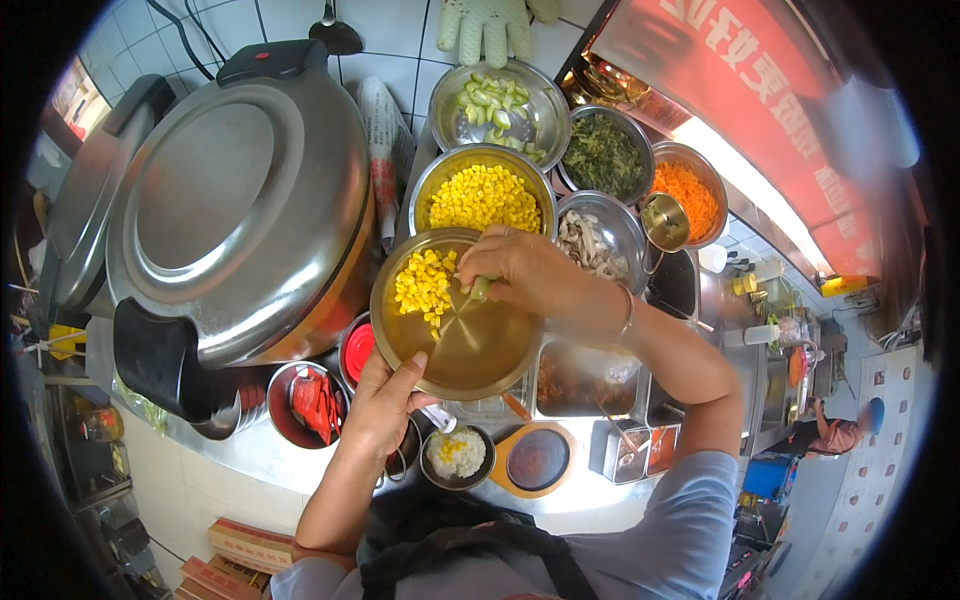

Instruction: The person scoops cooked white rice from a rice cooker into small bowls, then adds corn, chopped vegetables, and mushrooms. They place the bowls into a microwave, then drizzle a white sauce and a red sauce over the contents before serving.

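My left hand (390, 401) grips the near left rim of a round metal plate (480, 360), thumb over the edge. A heap of corn kernels (424, 283) lies on the plate's left part. Above the plate, my right hand (517, 274) holds pale green vegetable pieces (481, 287) in its fingertips. Just beyond are a metal bowl of corn (486, 196), a bowl of sliced green vegetable (491, 101), a bowl of dark chopped greens (606, 156), a bowl of shredded carrot (684, 191) and a bowl of sliced mushrooms (592, 244).
A large rice cooker (240, 187) fills the left. Near the counter's front edge stand a bowl of rice with corn (456, 454), a wooden board with a dark round plate (538, 459) and a pot with red packets (313, 405). A metal ladle (664, 221) rests among the bowls. Another person (832, 435) stands far right.
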A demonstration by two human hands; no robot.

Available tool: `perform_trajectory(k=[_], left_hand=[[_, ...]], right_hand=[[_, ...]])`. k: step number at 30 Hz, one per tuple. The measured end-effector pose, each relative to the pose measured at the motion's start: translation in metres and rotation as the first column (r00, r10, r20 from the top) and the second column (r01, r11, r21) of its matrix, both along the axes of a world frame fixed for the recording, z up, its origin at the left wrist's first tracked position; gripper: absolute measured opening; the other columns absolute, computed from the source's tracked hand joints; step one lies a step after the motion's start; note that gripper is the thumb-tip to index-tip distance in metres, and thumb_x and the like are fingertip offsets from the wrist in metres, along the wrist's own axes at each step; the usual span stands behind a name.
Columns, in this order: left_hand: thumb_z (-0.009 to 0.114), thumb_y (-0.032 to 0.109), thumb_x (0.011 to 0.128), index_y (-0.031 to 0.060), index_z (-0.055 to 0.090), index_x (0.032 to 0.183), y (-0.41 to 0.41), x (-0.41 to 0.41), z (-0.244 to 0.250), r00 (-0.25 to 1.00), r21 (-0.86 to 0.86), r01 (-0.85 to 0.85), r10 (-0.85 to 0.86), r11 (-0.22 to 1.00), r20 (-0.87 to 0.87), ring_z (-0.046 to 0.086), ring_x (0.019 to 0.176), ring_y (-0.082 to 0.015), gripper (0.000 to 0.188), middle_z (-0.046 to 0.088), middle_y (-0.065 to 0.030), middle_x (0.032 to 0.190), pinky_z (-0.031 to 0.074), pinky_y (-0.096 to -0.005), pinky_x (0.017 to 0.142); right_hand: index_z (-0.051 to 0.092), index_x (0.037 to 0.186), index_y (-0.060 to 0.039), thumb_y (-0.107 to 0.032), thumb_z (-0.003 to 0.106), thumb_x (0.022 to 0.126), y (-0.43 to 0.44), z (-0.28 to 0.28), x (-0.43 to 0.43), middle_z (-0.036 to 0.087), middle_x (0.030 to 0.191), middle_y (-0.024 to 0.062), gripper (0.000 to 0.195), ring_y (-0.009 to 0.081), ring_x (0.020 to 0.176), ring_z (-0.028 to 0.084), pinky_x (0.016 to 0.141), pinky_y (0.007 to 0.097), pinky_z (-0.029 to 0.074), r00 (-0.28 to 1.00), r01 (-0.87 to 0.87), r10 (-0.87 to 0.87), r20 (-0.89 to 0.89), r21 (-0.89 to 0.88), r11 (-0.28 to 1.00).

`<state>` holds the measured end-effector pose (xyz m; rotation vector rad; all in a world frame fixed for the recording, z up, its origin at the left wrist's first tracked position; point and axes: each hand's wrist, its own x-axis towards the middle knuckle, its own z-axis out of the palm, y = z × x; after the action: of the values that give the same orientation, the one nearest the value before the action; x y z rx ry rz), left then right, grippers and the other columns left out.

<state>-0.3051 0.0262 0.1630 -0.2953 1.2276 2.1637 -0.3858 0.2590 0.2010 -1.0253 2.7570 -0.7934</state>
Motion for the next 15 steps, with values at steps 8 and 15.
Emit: perform_trajectory(k=[8, 15], left_hand=[[0.047, 0.01, 0.093, 0.0068, 0.037, 0.131, 0.0, 0.005, 0.0, 0.999, -0.037, 0.03, -0.031, 0.999, -0.033, 0.059, 0.1, -0.0164, 0.039, 0.054, -0.008, 0.12, 0.055, -0.0275, 0.072], [0.048, 0.011, 0.093, 0.0047, 0.038, 0.13, 0.012, 0.005, 0.005, 0.999, -0.079, 0.02, -0.023, 0.997, -0.028, 0.061, 0.095, -0.0158, 0.039, 0.055, -0.01, 0.117, 0.056, -0.0249, 0.068]], right_hand=[[0.064, 0.098, -0.0103, -0.011, 0.071, 0.066, 0.006, 0.012, 0.014, 0.053, 0.097, 0.007, 0.032, 0.024, 0.096, 0.053, 0.078, 0.0344, 0.047, 0.985, 0.035, -0.019, -0.173, 0.093, 0.995], [0.063, 0.098, -0.0065, -0.012, 0.069, 0.07, 0.017, 0.013, 0.022, 0.054, 0.091, 0.0074, 0.029, 0.0267, 0.087, 0.057, 0.077, 0.0349, 0.047, 0.99, 0.087, -0.086, -0.111, 0.003, 0.996]])
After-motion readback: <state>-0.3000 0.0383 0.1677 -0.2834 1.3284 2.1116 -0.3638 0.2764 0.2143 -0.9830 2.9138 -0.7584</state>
